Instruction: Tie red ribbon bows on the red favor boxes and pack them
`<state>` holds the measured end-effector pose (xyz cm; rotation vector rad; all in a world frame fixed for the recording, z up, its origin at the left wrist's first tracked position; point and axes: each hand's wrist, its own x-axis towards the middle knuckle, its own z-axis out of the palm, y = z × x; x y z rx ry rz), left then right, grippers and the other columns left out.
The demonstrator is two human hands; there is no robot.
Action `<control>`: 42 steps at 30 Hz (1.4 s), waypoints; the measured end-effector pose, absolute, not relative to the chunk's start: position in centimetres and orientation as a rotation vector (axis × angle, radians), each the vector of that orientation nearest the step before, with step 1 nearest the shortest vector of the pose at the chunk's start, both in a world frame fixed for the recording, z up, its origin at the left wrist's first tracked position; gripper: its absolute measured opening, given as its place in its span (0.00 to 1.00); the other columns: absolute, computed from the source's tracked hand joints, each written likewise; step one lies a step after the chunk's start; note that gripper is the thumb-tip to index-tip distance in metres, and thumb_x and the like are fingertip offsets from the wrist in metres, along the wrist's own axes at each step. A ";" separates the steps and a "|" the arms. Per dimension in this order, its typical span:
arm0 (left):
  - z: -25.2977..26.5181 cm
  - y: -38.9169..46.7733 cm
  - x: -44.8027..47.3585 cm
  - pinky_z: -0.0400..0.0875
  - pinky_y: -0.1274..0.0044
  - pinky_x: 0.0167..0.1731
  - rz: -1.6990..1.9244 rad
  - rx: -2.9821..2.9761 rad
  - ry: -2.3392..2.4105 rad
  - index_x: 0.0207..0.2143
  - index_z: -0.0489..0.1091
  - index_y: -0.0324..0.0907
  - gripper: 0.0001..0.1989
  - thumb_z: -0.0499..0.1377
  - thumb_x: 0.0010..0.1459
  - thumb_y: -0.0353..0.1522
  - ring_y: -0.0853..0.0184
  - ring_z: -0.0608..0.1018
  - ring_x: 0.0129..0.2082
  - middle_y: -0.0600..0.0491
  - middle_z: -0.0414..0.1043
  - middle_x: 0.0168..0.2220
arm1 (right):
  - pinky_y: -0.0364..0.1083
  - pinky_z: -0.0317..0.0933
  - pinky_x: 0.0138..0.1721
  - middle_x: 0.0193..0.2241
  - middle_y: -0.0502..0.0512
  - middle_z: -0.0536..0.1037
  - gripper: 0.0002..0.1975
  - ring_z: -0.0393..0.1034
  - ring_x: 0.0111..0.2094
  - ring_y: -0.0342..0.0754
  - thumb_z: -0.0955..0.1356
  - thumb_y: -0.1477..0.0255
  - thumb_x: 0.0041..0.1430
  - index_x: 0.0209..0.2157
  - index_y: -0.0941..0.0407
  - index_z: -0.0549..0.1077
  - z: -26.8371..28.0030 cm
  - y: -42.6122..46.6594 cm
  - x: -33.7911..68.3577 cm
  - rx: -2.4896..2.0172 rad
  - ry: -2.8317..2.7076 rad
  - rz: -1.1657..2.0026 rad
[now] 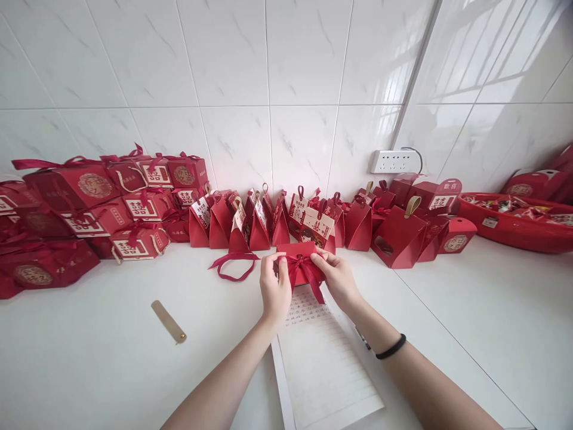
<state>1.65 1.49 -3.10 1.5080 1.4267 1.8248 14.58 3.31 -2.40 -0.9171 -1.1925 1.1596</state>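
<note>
Head view showed your left hand (274, 286) and right hand (338, 276) pinching the ribbon bow (301, 269) on the small red box (299, 251) above the lined sheet (324, 358), mid-tying; next, I judged, came an even pull

L (274, 286) + R hand (339, 278) fingers pinched

Behind the hands (308, 280), the box (301, 251) front is mostly hidden. Writing on the paper (322, 358) below it is too small to read. The tray (514, 227) far right is cut off.
</note>
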 end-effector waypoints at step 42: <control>-3.6 2.4 0.6 0.65 0.74 0.41 1.823 1.372 1.320 0.36 0.57 0.44 0.04 0.49 0.56 0.30 0.67 0.70 0.39 0.51 0.64 0.38 | 0.50 0.66 0.43 0.32 0.55 0.75 0.24 0.71 0.38 0.52 0.71 0.50 0.41 0.30 0.55 0.66 -2.8 4.3 15.4 -0.900 -0.917 1.195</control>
